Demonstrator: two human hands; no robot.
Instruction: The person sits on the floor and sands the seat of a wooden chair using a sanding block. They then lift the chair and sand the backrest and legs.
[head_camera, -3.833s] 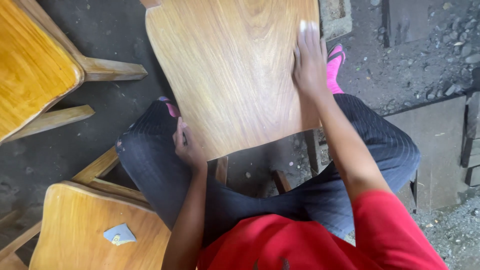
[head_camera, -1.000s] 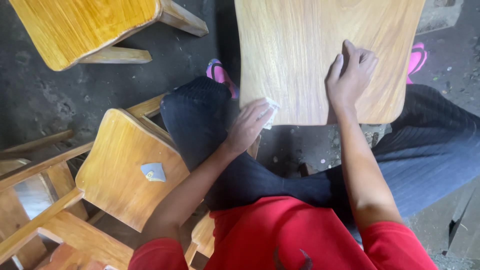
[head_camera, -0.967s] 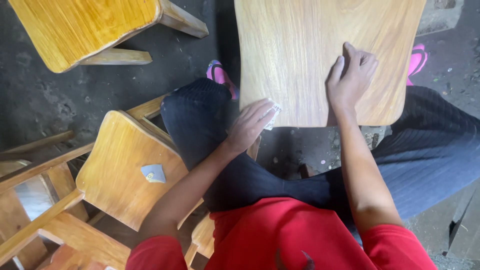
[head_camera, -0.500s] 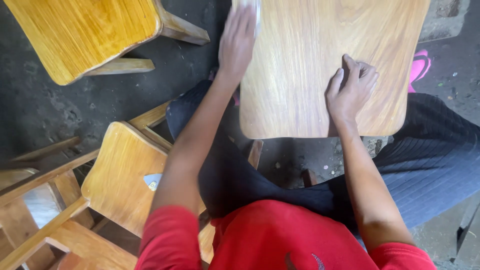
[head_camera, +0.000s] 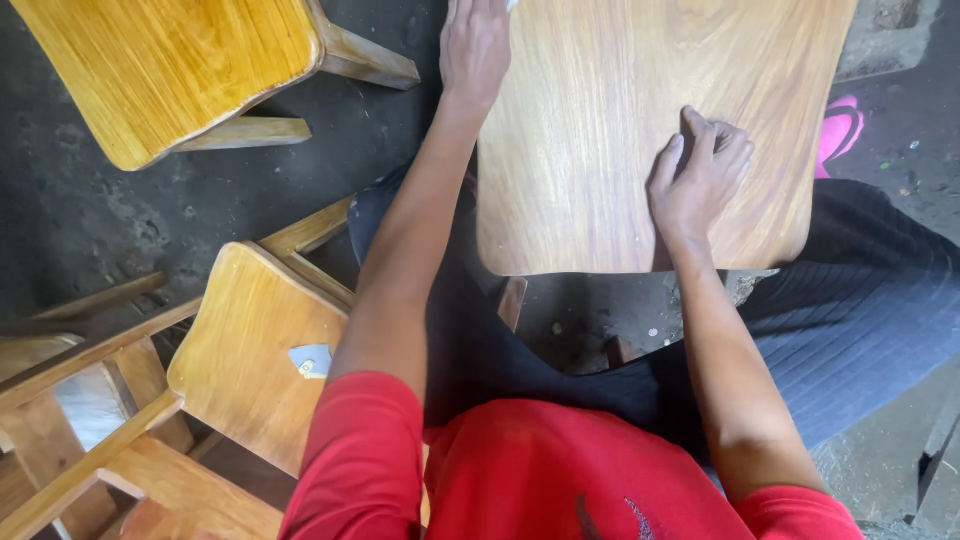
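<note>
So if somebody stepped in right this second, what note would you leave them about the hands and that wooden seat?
Left hand: flat at the far left edge of the pale wooden seat, a bit of white material showing at its fingertips.
Right hand: pressing on the seat's near right part, steadying it.
Seat rests over the person's lap.
Done or left: cannot tell from the surface.
Nearby: a varnished chair seat far left, another chair near left with a small grey scrap.

The left hand (head_camera: 476, 45) runs past the top edge, its fingertips cut off along with most of a small pale scrap under them. The pale wooden chair seat (head_camera: 600, 150) hides its own legs and most of a pink sandal (head_camera: 838, 128).
</note>
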